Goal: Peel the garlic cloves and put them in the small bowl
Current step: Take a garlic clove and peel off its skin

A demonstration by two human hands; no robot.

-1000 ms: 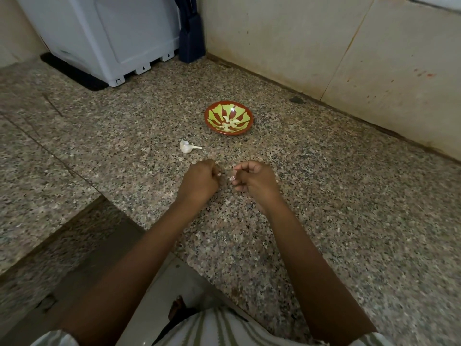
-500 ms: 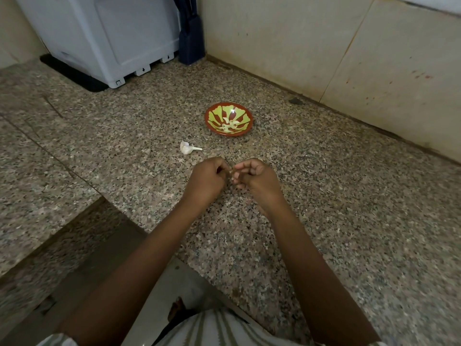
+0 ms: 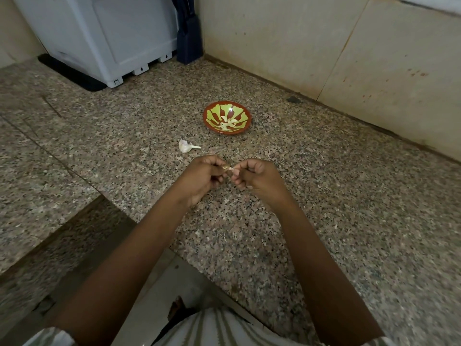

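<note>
Above the granite counter, my left hand (image 3: 203, 177) and my right hand (image 3: 257, 178) meet fingertip to fingertip and pinch one small garlic clove (image 3: 229, 169) between them. Only a pale sliver of the clove shows; fingers hide the rest. Beyond the hands stands the small red and green bowl (image 3: 210, 113), with several peeled white cloves (image 3: 228, 123) inside. A whitish remnant of the garlic bulb with its stalk (image 3: 186, 146) lies on the counter, left of the bowl and just past my left hand.
A white appliance (image 3: 107, 33) on a black mat fills the far left corner, with a dark blue object (image 3: 189, 43) beside it against the wall. Tiled wall (image 3: 324, 46) runs along the right. The counter's cut-out edge (image 3: 104, 196) drops off at the near left.
My hands were a little apart one second ago; they have come together on the clove and lifted slightly toward me. Bowl and bulb remnant have not moved.
</note>
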